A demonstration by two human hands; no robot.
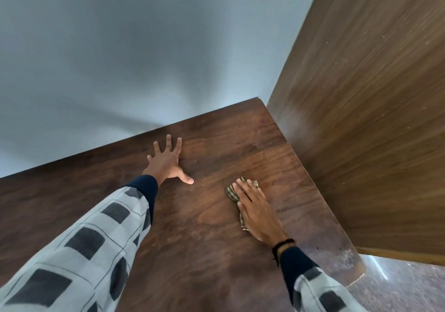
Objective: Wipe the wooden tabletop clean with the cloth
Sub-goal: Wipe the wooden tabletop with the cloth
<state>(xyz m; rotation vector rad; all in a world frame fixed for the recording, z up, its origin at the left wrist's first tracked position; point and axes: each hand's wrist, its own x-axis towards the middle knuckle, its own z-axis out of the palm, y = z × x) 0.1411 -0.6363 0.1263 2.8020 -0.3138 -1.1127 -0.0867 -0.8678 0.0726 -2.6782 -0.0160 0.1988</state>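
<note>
A: Hands?

B: Left hand (pixel 168 164) is released, fingers spread, flat on the bench (pixel 212 263), holding nothing. Right hand (pixel 256 209) is flat too, fingers straight, pressing down on the cloth (pixel 230 193). It isn't gripping it.

A: Where's the cloth?

B: Under the right palm, on the right part of the bench. It's bunched small, and only bits poke out past the fingertips and on the thumb side.

A: Risks?

B: The main one is the cloth slipping out. Only flat pressure holds it, so a fast stroke could leave it behind and bare skin would smear the wood.

A: Anything else?

B: The wooden panel (pixel 361 123) stands right along the bench's right edge. A wide sweep that way could knock the fingers into it or jam the cloth in the seam. If the person shies off it, the strip beside it probably gets missed.

A: Left hand a problem?

B: Maybe. It covers a patch, which goes unwiped unless it lifts. Leaning on it could also leave a print.

A: Front corner?

B: There's a pale, worn-looking spot (pixel 346 258) near the right front corner. The cloth might snag on it, or get pushed off onto the floor (pixel 399 287).
</note>
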